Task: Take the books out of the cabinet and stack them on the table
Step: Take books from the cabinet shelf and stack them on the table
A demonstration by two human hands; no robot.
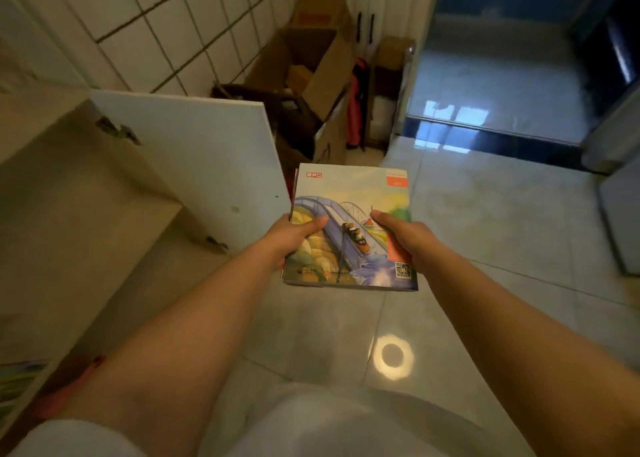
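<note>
Both bare forearms reach up from bottom of frame to centre. Left hand (294, 236) grip clamped on left edge of thin stack of paperback books (349, 228), thumb on top of the illustrated cover showing a blue arched bridge; right hand (401, 238) grip clamped on right edge, thumb on top too. Stack held flat in mid-air over glossy grey tiled floor (485, 214), centre frame. Left of it: open white cabinet door (194, 158), beige cabinet shelf (69, 214) at far left. Upper centre: open brown cardboard boxes (322, 72) against white tiled wall (156, 23)
</note>
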